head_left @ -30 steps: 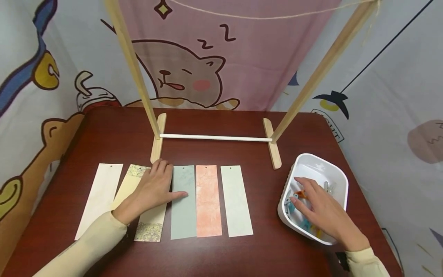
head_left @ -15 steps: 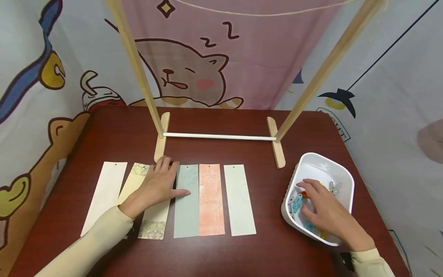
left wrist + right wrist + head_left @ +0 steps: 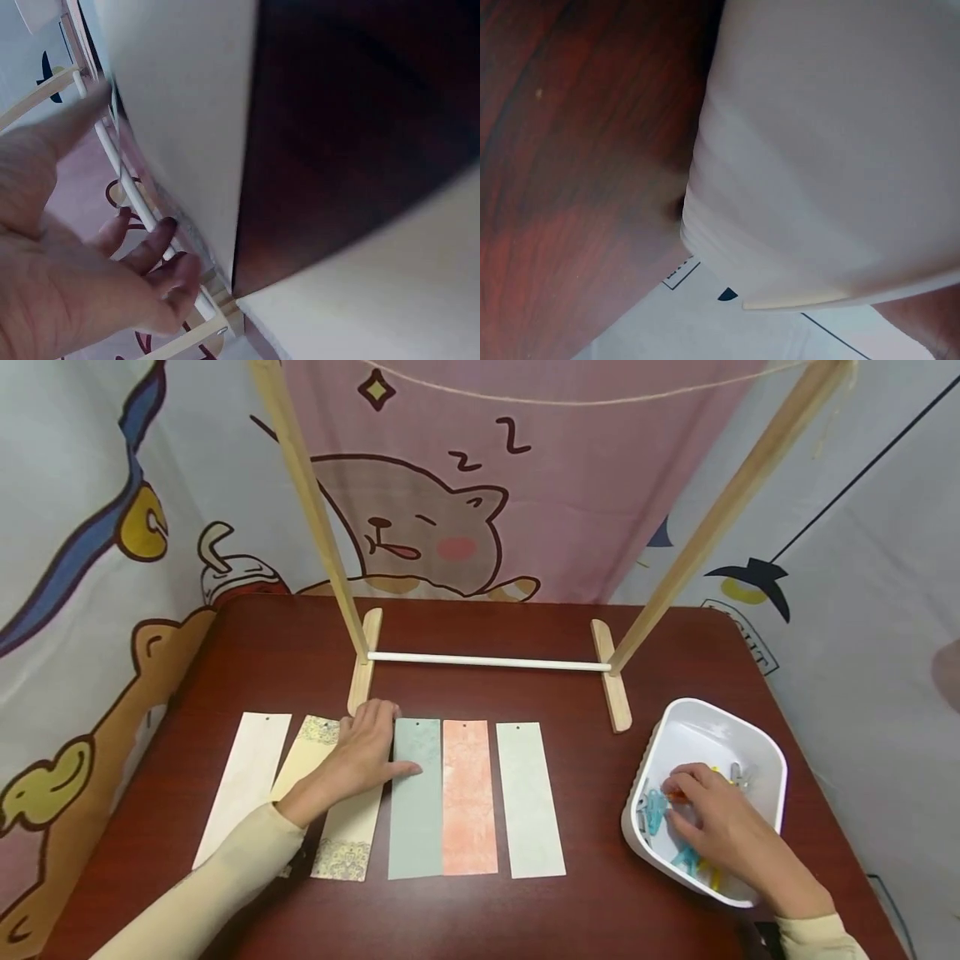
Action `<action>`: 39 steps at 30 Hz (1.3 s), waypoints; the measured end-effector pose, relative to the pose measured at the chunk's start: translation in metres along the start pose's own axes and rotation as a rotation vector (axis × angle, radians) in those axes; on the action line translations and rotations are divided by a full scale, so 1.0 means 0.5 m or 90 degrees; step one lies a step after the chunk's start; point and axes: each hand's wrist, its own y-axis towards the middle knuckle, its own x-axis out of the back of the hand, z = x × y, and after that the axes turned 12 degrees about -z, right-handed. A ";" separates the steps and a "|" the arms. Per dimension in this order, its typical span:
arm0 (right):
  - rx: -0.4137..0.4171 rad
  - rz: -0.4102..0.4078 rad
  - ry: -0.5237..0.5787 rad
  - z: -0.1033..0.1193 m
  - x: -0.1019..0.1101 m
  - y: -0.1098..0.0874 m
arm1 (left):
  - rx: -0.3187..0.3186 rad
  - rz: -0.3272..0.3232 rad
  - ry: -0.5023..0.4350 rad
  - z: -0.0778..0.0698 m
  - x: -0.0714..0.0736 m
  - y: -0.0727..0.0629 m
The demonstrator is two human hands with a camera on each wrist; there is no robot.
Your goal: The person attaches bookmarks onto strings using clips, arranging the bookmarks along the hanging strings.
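Note:
My left hand [image 3: 356, 760] lies over the upper part of a cream paper strip with a patterned border [image 3: 341, 860]. Its thumb stretches across a blue-grey strip [image 3: 416, 835]; in the left wrist view the other fingers are loosely bent. To either side lie a white strip [image 3: 247, 785], a coral strip [image 3: 468, 802] and a pale green strip [image 3: 528, 802], each with a small hole at the top. My right hand [image 3: 727, 827] reaches into a white plastic bin [image 3: 693, 714], fingers and thumb apart over an orange clip [image 3: 677, 796]. Blue clips [image 3: 654, 810] lie beside it.
Behind the strips stands a wooden frame [image 3: 682, 556] with a white crossbar [image 3: 487, 660] low down and a string [image 3: 570, 402] sagging across the top. In the right wrist view the bin's outer wall [image 3: 817, 150] fills much of the picture. A printed curtain hangs behind the table.
My right fingers have sunk lower among the clips and closed nearer to the orange one. The left hand stays over the strips. The whole view has shifted slightly.

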 end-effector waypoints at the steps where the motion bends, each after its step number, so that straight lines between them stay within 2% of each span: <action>1: 0.001 0.002 -0.002 -0.001 0.001 0.001 | 0.002 -0.008 -0.019 0.000 -0.002 0.001; 8: 0.090 -0.048 0.002 -0.004 -0.006 0.002 | 0.047 -0.045 -0.138 -0.002 0.005 0.004; 15: 0.098 -0.062 0.012 -0.002 -0.014 0.004 | 0.059 -0.072 -0.190 -0.001 0.007 0.004; 21: 0.115 -0.059 0.034 -0.003 -0.007 0.007 | 0.111 -0.079 -0.233 -0.006 0.018 0.003; 24: 0.098 -0.040 0.065 -0.004 0.004 0.008 | 0.127 -0.082 -0.243 -0.011 0.022 0.004; 28: 0.050 0.001 0.114 -0.003 0.016 0.013 | 0.132 -0.096 -0.261 -0.017 0.027 0.006; 30: 0.045 0.008 0.131 -0.002 0.019 0.015 | 0.133 -0.107 -0.267 -0.019 0.028 0.007; 33: 0.049 -0.001 0.140 0.000 0.019 0.015 | 0.131 -0.123 -0.265 -0.020 0.029 0.007; 39: -0.004 -0.021 0.141 0.012 0.018 0.006 | 0.120 -0.140 -0.259 -0.018 0.029 0.001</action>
